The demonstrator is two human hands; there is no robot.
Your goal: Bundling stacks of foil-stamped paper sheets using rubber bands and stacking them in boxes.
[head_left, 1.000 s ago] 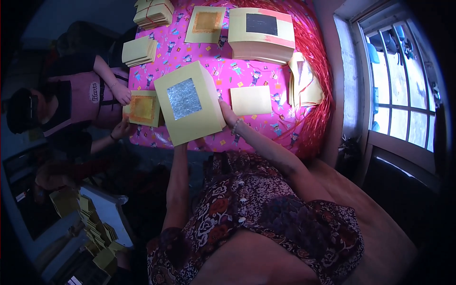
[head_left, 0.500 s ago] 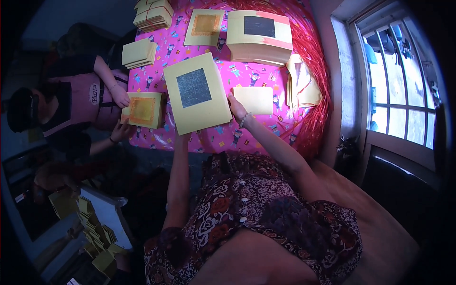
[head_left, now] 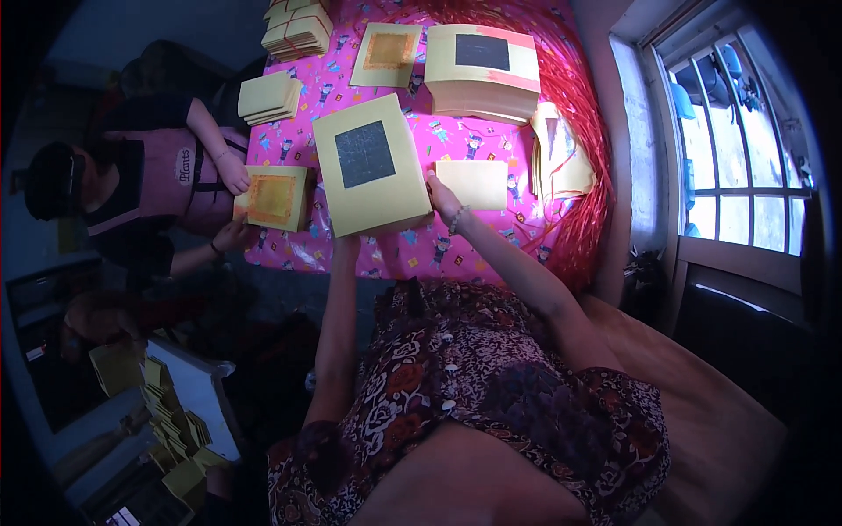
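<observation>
A thick stack of pale yellow paper (head_left: 390,195) with a dark square on its top sheet lies tilted between my hands, over the near part of the pink table. My left hand (head_left: 347,245) reaches under its near edge, its fingers hidden beneath the paper. My right hand (head_left: 445,196) grips the stack's right side near the lower corner, the thumb showing along the edge. Just right of that hand is a plain yellow stack (head_left: 474,184). A larger yellow stack (head_left: 483,81), also with a dark square and with pink-red edging, stands behind.
On the left, a co-worker's hands (head_left: 233,180) rest on a yellow stack with an orange-gold square (head_left: 271,200). More yellow stacks (head_left: 269,96) sit at the back left. Red plastic strands (head_left: 579,123) run along the table's right edge, next to folded yellow paper (head_left: 561,158). A barred window (head_left: 745,149) is at right.
The paper stack in my hands has shifted slightly away from me and straightened a little. My whole view has moved a bit. Both hands keep their hold.
</observation>
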